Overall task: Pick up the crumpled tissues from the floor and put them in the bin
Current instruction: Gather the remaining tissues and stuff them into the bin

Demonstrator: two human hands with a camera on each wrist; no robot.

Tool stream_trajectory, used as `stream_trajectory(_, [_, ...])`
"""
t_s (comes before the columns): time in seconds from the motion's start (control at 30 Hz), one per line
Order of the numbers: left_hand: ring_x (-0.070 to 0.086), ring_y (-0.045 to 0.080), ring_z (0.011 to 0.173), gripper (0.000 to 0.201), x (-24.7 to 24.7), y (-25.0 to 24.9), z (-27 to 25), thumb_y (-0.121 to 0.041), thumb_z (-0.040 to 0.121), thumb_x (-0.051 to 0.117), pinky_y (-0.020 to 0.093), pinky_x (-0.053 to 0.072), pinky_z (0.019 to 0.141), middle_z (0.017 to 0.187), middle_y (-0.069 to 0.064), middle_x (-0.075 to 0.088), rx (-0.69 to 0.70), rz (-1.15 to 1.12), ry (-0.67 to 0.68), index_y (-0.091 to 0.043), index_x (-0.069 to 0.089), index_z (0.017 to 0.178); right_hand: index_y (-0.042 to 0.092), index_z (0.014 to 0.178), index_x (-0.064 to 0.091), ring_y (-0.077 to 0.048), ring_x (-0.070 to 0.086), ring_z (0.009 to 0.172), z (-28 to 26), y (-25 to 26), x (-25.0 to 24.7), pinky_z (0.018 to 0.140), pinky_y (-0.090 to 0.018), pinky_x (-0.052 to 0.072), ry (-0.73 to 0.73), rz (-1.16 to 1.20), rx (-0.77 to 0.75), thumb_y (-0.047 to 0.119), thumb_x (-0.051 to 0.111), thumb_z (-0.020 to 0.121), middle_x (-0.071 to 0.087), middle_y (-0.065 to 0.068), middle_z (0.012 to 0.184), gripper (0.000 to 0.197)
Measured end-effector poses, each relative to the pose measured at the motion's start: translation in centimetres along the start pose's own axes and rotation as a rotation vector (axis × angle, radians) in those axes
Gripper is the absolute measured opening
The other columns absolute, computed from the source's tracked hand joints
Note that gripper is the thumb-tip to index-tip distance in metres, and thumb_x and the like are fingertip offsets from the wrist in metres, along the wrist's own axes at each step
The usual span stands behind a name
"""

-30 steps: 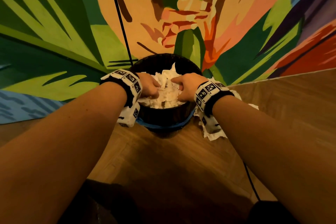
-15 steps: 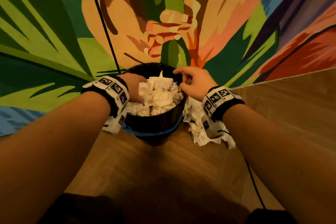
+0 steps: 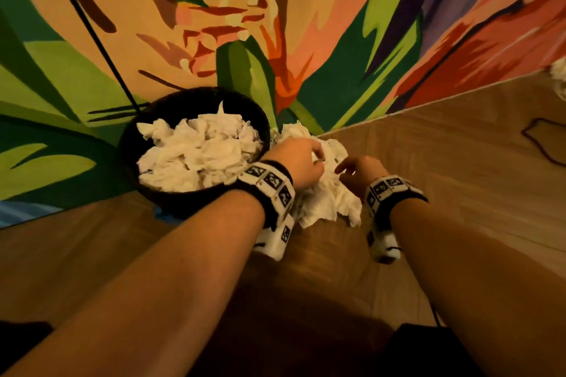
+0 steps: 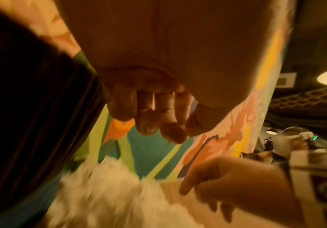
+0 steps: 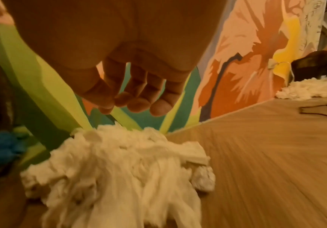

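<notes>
A black round bin (image 3: 128, 144) stands against the painted wall, heaped with crumpled white tissues (image 3: 199, 156). Right of it, a pile of crumpled tissues (image 3: 327, 202) lies on the wooden floor. My left hand (image 3: 318, 159) is over the pile's far side, right beside the bin. The left wrist view shows its fingers (image 4: 158, 131) loosely curled and holding nothing above the blurred pile (image 4: 104, 192). My right hand (image 3: 343, 170) hovers over the pile's right part. Its fingers (image 5: 131, 101) hang loosely curled and empty above the tissues (image 5: 119, 169).
The colourful mural wall (image 3: 337, 40) meets the floor just behind the bin and pile. A black cable (image 3: 92, 30) runs down the wall to the bin. Farther right, another tissue heap (image 5: 311, 89) lies by the wall, with a dark cord (image 3: 539, 141) on the floor.
Both hands have left the bin and moved right and down to the tissue pile on the floor. The view has swung right, so the bin now sits left of the hands.
</notes>
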State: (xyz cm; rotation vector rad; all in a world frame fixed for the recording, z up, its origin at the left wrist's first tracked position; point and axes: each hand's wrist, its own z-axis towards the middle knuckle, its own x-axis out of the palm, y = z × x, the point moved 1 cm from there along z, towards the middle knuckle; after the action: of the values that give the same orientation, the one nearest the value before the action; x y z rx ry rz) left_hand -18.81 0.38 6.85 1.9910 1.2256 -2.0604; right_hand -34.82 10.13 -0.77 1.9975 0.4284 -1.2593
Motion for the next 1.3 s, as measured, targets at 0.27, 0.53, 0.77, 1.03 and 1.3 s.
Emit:
stream_trajectory(0.27, [0.053,0.026,0.113,0.036,12.0,8.6,-0.8,-0.030,0.090,0.059,0.030,0.046,0.096,0.135,0.006,0.041,-0.282,0.016,0.284,-0.023,0.059,0.126,0.037,0.106,0.070,-0.024,0.052,0.119,0.4,-3.1,6.6,0.095,-0.028,0.045,0.153,0.063,0.079,0.032,0.060,0.090,0.039,0.000,0.142,0.020])
stream_trajectory(0.53, [0.052,0.029,0.118,0.029,11.9,7.8,3.2,-0.021,0.089,0.060,0.034,0.044,0.101,0.152,0.003,0.010,-0.181,-0.104,0.040,-0.022,0.056,0.117,0.032,0.110,0.072,-0.015,0.065,0.090,0.1,-1.8,11.6,0.078,-0.021,0.045,0.093,0.239,0.137,0.031,0.060,0.088,0.065,0.000,0.124,0.025])
stream_trajectory(0.77, [0.046,0.021,0.130,0.019,11.9,7.0,6.2,-0.017,0.087,0.062,0.025,0.041,0.098,0.162,0.000,0.000,-0.136,-0.093,0.095,-0.021,0.064,0.106,0.030,0.084,0.067,-0.003,0.057,0.064,-2.3,-1.4,14.1,0.059,-0.014,0.045,0.089,0.504,0.157,0.020,0.076,0.080,0.060,0.013,0.068,0.014])
stream_trajectory(1.03, [0.058,0.027,0.099,0.032,13.4,8.2,4.8,-0.016,0.088,0.062,0.037,0.050,0.090,0.114,0.010,0.056,-0.190,-0.097,0.108,-0.016,0.050,0.118,0.017,0.125,0.064,-0.025,0.061,0.110,-2.9,-3.0,14.1,0.100,-0.034,0.047,0.101,0.497,0.269,0.024,0.053,0.098,0.066,-0.009,0.121,0.031])
stream_trajectory(1.3, [0.055,0.017,0.081,0.014,14.9,10.2,1.4,-0.032,0.094,0.059,0.028,0.047,0.074,0.102,0.004,0.062,-0.265,-0.039,0.134,-0.020,0.063,0.089,0.012,0.133,0.056,-0.031,0.057,0.118,-3.4,-4.3,13.1,0.103,-0.044,0.045,-0.056,0.697,0.502,0.037,0.045,0.098,0.056,-0.011,0.136,0.044])
